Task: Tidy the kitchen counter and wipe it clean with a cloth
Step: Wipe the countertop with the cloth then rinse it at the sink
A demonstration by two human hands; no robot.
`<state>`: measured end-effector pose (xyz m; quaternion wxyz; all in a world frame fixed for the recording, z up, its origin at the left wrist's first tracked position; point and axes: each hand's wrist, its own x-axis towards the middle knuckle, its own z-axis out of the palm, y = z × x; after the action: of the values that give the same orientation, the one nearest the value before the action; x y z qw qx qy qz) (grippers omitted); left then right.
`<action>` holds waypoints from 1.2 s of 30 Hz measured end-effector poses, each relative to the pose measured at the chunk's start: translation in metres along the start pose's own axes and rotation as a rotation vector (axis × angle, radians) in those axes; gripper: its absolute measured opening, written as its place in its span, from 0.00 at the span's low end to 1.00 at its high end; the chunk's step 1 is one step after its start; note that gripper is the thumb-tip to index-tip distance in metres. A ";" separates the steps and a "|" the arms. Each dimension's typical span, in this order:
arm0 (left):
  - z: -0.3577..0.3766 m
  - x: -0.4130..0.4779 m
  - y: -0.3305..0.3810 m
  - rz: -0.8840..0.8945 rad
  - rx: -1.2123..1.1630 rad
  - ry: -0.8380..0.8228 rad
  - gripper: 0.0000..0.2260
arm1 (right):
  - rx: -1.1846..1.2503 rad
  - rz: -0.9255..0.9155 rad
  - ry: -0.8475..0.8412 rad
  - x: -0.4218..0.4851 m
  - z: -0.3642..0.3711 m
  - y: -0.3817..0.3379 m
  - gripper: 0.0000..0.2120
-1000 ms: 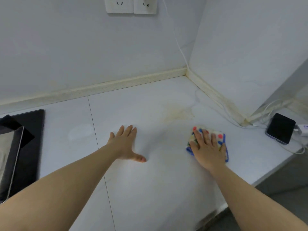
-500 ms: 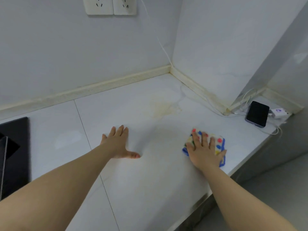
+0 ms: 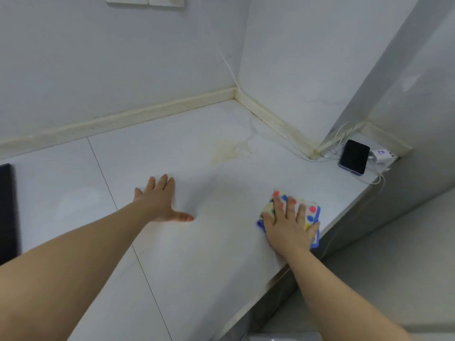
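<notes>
Dark phone [image 3: 354, 156] lying flat, far right. White charger plug [image 3: 380, 155] just beside it, further right. White cables [image 3: 295, 153] loop around both, one climbing wall corner. Socket plate [image 3: 145, 0] up top. Black panel [image 3: 7, 212] at left edge.

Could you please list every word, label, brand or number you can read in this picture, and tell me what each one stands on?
No text here can be read.
Charger: a small purple mark, too blurred to read.
Phone: the screen is dark and shows nothing.
Cloth: coloured dots only, no lettering.
Wall sockets: only the lower edge is in view, with no lettering on it.
</notes>
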<state>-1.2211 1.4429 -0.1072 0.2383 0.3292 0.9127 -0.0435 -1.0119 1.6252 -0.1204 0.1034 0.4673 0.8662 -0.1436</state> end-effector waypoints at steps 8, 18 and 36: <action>0.005 -0.009 -0.004 0.052 0.033 0.033 0.49 | -0.096 -0.159 -0.010 -0.022 0.013 -0.006 0.27; 0.003 -0.014 -0.006 0.072 0.045 0.040 0.48 | -0.171 -0.318 0.002 -0.014 0.020 -0.037 0.34; -0.031 0.053 0.010 -0.118 -0.100 -0.005 0.50 | -0.062 -0.245 0.003 0.087 -0.006 -0.087 0.26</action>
<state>-1.2629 1.4882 -0.1036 0.2538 0.2623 0.9309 -0.0129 -1.1322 1.6499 -0.1283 0.0981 0.3545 0.9211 -0.1276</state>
